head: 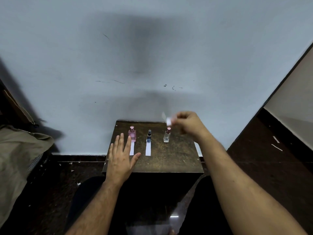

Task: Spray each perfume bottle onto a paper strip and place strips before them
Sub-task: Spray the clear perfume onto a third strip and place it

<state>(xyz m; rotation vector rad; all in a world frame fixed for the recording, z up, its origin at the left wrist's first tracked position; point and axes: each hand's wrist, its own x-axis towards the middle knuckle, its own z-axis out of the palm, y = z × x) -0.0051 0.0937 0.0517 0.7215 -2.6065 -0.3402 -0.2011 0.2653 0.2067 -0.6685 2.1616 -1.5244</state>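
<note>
Three perfume bottles stand in a row on a small dark wooden table (pixel 169 160): a pink bottle (pixel 132 134) at the left, a dark blue bottle (pixel 149 136) in the middle, a clear bottle with a pink cap (pixel 167 135) at the right. One white paper strip (pixel 132 148) lies before the pink bottle, another strip (pixel 148 149) before the blue one. My right hand (pixel 188 123) hovers above the clear bottle, pinching a blurred white paper strip (pixel 167 119). With fingers spread, my left hand (pixel 121 158) rests flat on the table's left side, partly over the first strip.
A pale blue wall rises right behind the table. A beige cloth bundle (pixel 18 160) lies at the left. Scraps of paper (pixel 277 145) lie on the dark floor at the right. My dark-clad knees sit under the table's near edge.
</note>
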